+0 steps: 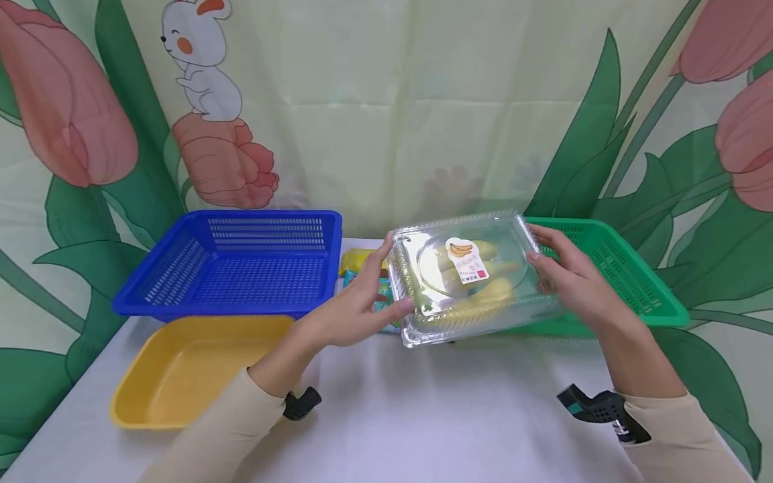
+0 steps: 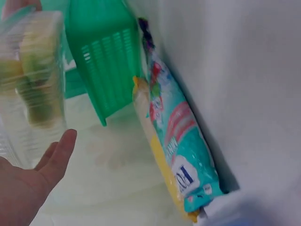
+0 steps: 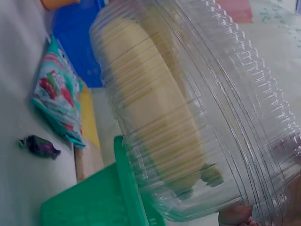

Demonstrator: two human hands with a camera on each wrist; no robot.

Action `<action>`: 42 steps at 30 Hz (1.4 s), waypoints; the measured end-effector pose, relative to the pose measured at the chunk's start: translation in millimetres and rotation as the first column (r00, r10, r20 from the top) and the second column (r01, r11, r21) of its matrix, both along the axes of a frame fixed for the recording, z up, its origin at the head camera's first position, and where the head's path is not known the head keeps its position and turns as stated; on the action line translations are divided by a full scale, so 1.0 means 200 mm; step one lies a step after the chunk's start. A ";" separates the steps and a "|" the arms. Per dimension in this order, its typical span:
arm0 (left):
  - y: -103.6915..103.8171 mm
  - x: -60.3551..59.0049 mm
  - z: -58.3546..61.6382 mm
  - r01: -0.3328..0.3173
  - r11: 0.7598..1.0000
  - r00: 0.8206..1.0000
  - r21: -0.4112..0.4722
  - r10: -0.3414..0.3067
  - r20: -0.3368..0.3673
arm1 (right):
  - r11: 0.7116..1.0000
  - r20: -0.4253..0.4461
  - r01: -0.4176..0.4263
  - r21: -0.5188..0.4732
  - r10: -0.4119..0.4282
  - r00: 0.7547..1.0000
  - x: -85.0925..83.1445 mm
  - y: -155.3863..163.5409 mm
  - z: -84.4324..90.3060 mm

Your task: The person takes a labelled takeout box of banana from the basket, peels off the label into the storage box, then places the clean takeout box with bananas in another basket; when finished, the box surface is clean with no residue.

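Note:
A clear plastic clamshell box [image 1: 423,282] is held tilted above the table between both hands, its lid closed. Inside lie yellow bananas [image 1: 494,294] with greenish tips, and a label with a banana picture [image 1: 467,260] is stuck on the lid. My left hand [image 1: 347,308] grips the box's left end, thumb along the near corner. At the opposite end my right hand [image 1: 574,278] holds it, thumb over the lid edge. In the right wrist view the box [image 3: 155,103] fills much of the frame and hides most of the right hand.
Behind the box's right side stands a green basket [image 1: 634,275]. A blue basket [image 1: 266,268] sits at the left, with a yellow tub [image 1: 199,376] before it. Between the baskets lie a teal snack bag [image 2: 181,141] and a yellow pack [image 1: 355,259]; a small dark-wrapped candy [image 3: 41,146] lies near them.

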State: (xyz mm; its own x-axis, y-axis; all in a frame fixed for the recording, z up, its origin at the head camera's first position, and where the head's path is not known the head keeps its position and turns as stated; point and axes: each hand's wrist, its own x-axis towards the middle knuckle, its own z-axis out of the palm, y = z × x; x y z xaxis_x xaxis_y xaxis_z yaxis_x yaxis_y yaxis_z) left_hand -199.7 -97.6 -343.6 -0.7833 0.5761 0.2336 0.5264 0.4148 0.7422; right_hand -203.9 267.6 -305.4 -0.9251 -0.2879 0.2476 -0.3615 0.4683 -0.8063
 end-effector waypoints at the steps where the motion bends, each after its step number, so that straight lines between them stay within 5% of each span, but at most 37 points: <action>1: -0.01 0.01 0.00 -0.012 1.000 1.000 -0.021 0.011 -0.012 | 1.000 0.007 -0.005 0.006 0.005 1.000 0.00 -0.01 0.00; 7: -0.07 0.07 0.00 -0.038 0.997 0.996 -0.060 0.033 -0.087 | 1.000 0.038 -0.006 0.022 0.005 0.999 0.04 -0.06 -0.01; 19: -0.17 0.13 0.06 0.019 0.998 0.998 -0.052 -0.022 -0.059 | 0.989 0.053 -0.145 -0.019 0.146 0.988 0.15 -0.11 -0.04; 26: -0.24 0.20 0.09 0.034 0.995 0.999 -0.098 -0.032 0.020 | 0.963 0.081 -0.248 -0.105 0.256 0.963 0.17 -0.14 -0.08; 37: -0.33 0.28 0.07 -0.024 0.979 0.999 -0.201 0.018 -0.034 | 0.948 0.112 -0.303 -0.094 0.313 0.943 0.22 -0.26 -0.13; 42: -0.35 0.30 0.06 -0.048 0.976 0.999 -0.214 0.042 -0.032 | 0.904 0.102 -0.412 -0.117 0.424 0.900 0.21 -0.25 -0.17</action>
State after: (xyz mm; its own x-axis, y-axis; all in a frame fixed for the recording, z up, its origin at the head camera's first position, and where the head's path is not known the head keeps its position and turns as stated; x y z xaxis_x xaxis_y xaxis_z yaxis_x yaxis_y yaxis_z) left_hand -139.7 -167.6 -331.3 -0.8049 0.5792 0.1294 0.5219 0.5870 0.6189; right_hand -161.9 217.2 -339.4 -0.7490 -0.6365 0.1839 -0.4040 0.2189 -0.8882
